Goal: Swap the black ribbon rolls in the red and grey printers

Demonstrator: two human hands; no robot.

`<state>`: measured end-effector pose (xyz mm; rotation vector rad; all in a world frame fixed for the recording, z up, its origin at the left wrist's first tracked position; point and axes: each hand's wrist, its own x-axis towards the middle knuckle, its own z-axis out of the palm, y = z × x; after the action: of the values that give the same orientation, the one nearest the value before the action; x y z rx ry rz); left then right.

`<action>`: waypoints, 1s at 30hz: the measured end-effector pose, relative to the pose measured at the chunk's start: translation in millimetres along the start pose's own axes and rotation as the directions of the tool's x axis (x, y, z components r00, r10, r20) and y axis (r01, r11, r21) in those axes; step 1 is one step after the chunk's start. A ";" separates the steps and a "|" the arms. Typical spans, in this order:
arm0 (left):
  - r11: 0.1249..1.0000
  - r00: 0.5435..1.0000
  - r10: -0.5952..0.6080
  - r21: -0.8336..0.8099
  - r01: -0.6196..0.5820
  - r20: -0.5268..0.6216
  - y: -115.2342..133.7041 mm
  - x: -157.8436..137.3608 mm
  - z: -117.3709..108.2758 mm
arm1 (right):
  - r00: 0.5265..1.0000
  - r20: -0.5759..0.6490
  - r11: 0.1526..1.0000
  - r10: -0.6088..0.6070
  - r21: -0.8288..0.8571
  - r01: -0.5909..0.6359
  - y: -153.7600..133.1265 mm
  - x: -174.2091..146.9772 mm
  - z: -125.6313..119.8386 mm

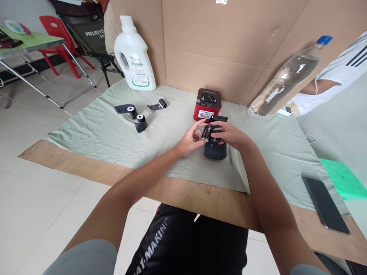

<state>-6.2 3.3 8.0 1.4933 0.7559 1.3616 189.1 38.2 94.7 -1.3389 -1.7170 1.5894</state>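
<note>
Around the near end of a shiny black roll (pixel 206 132) curl the thumb and fingers of my left hand (pixel 190 139). My right hand (pixel 231 135) is closed at the other side of the roll, its fingers bent over dark material whose outline I cannot fully make out. Just under both hands lies a small black device (pixel 215 151) with a rounded front, and its raised black lid (pixel 219 119) shows behind my right fingers. A red and black printer (pixel 207 104) stands right behind the hands. The hands cover the inside of the black device.
Left on the grey cloth (pixel 169 131) lie several black rolls (pixel 141 123) with loose tails. A white detergent bottle (pixel 135 57) and a clear water bottle (pixel 286 78) stand near the cardboard. A phone (pixel 325 204) lies front right. Another person's sleeve (pixel 346 63) shows at right.
</note>
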 end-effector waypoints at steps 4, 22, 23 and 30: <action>0.998 0.996 -0.033 0.048 0.037 -0.080 -7.9 2.0 2.5 | 0.982 -0.186 0.994 -0.043 -0.110 0.023 0.3 2.9 -0.7; 0.957 0.979 0.153 0.267 -0.112 -0.137 -7.7 -0.5 0.7 | 0.941 -0.255 0.966 -0.222 -0.192 0.176 1.8 6.3 27.4; 0.958 0.977 0.154 0.263 -0.111 -0.148 -7.4 -0.8 0.7 | 0.950 -0.229 0.962 -0.213 -0.220 0.163 2.2 5.9 28.7; 0.940 0.970 0.181 0.319 -0.123 -0.159 -15.5 4.4 -0.3 | 0.889 -0.222 0.846 -0.400 -0.463 0.265 3.5 2.8 32.4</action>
<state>-3.4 13.0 -4.6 1.7109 1.0261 1.5720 162.2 24.0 82.8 -1.2932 -2.0209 0.7850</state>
